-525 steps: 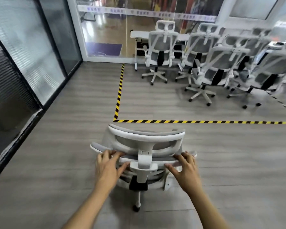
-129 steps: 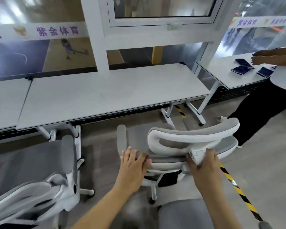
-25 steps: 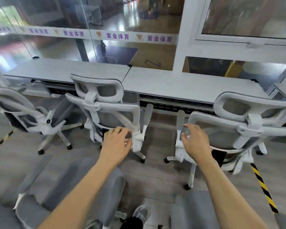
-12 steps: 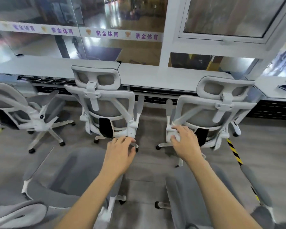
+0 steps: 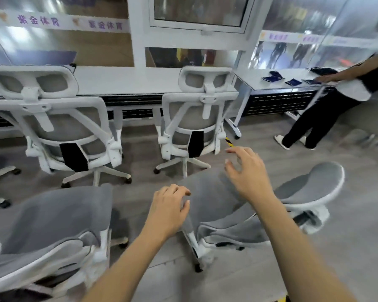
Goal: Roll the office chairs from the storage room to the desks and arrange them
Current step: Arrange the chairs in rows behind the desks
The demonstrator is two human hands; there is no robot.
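Above near chair, two empty hands

Pretty plain really: two bare forearms, seen from about the elbows down, ending in a bare left hand and right hand with short, neatly trimmed fingernails.

Left hand, right hand empty, fingers loosely curled, over near grey chair at 5 o'clock. Second near chair at 8 o'clock. Left desk chair at 10 o'clock and right desk chair at 12 o'clock face long desk. Person at 2 o'clock leans on side desk.
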